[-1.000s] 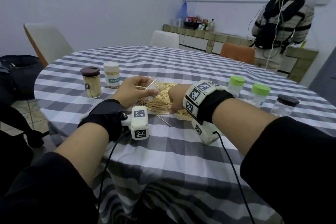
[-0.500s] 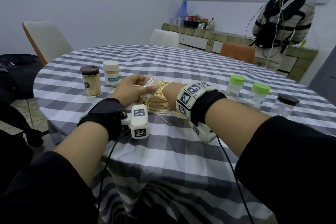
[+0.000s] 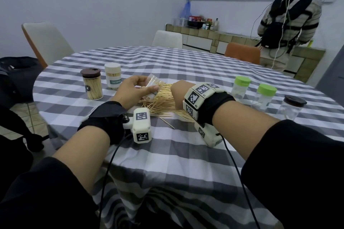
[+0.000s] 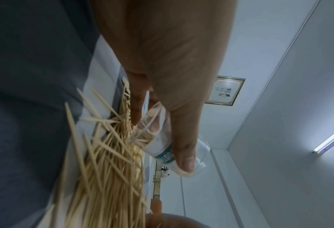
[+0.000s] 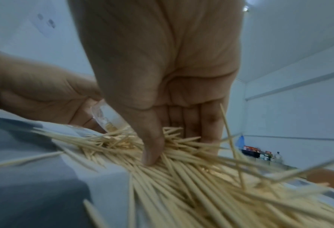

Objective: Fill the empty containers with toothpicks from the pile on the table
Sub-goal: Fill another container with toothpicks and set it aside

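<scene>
Left hand (image 3: 133,92) has tipped container (image 3: 151,89) toward pile (image 3: 163,102).

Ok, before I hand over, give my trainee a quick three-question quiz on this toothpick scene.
1. True or false: the left hand holds a clear container tilted at the toothpick pile.
2. How many green-lidded jars stand on the table?
3. The right hand is: A) resting flat on bare cloth, B) digging thumb and fingers into the pile, C) holding a lid.

Key: 1 true; 2 two; 3 B.
</scene>
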